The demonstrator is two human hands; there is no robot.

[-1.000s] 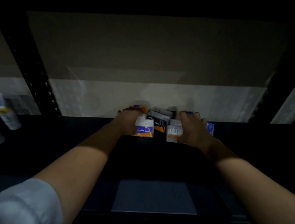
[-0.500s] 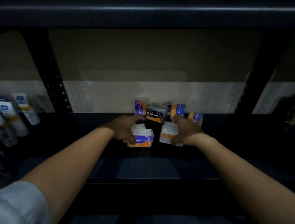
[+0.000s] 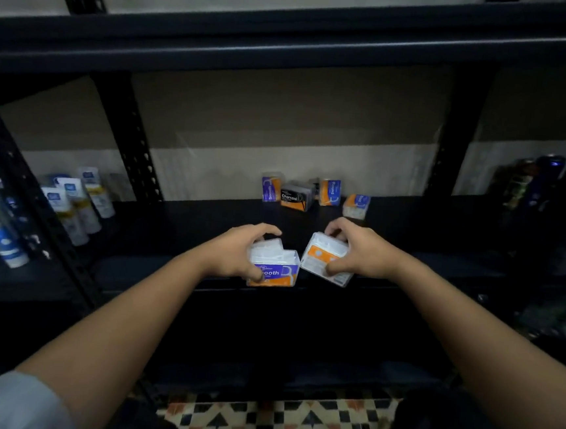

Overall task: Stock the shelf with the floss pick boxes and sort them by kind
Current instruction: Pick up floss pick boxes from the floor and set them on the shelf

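Fingers of the left hand [image 3: 237, 249] and right hand [image 3: 362, 255] are being curled round one floss pick box [image 3: 275, 268] each at the shelf [image 3: 185, 219] front, four boxes [image 3: 314, 194] being left unsorted at the back.

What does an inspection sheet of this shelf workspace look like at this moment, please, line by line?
Surface: dark shelf board, dimly lit, bare between the hands and the back row.
Job's things: Smooth box held in left hand; orange box held in right hand, tilted; at the back stand a blue-orange box, Charcoal box, Round box and one more box.
Clutter: nothing seen.
Grips: left hand and right hand each grip one box.
Cables: nothing seen.
Surroundings: tubes in the left bay; dark cans in the right bay; patterned floor below.
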